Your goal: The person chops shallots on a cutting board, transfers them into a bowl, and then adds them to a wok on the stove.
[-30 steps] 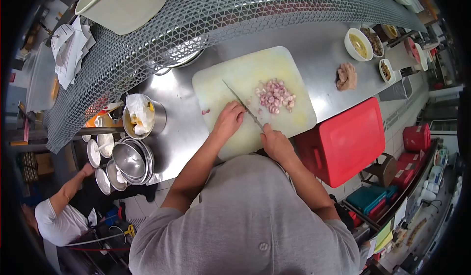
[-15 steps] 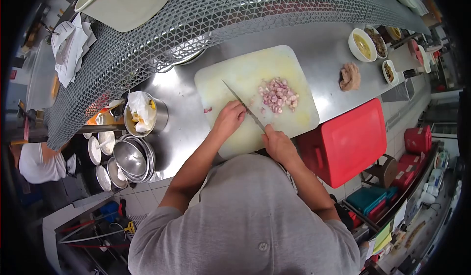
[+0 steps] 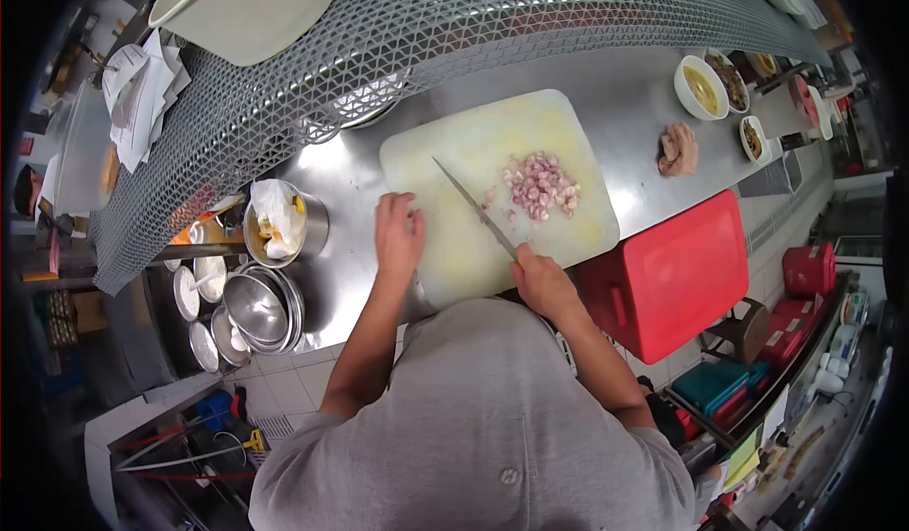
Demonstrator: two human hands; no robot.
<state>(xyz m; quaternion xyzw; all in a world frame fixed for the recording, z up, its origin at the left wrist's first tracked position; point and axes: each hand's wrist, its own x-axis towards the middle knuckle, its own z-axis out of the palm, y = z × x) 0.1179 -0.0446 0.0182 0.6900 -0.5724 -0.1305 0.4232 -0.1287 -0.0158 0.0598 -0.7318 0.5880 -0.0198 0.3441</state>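
My right hand (image 3: 546,287) is closed around the handle of a kitchen knife (image 3: 473,201). Its long blade points away to the upper left, over a white cutting board (image 3: 464,266). At the board's left edge is my left hand (image 3: 400,233), fingers stretched out and slightly apart. Whatever lies right under those fingertips is hidden. A pile of cut shallots (image 3: 542,186) sits on the right half of the board, with a few loose bits between it and the blade.
A red lidded bin (image 3: 682,266) stands right of the board. Left are a metal pot (image 3: 312,223) and stacked metal bowls (image 3: 256,308). A crumpled brown cloth or paper (image 3: 678,149) and bowls of food (image 3: 701,89) lie at right. A mesh-covered shelf (image 3: 454,19) runs along the back.
My left hand has moved left from beside the blade to the board's left edge, where small shallot pieces lay. The knife and right hand have hardly moved. A person at far left has left that spot.
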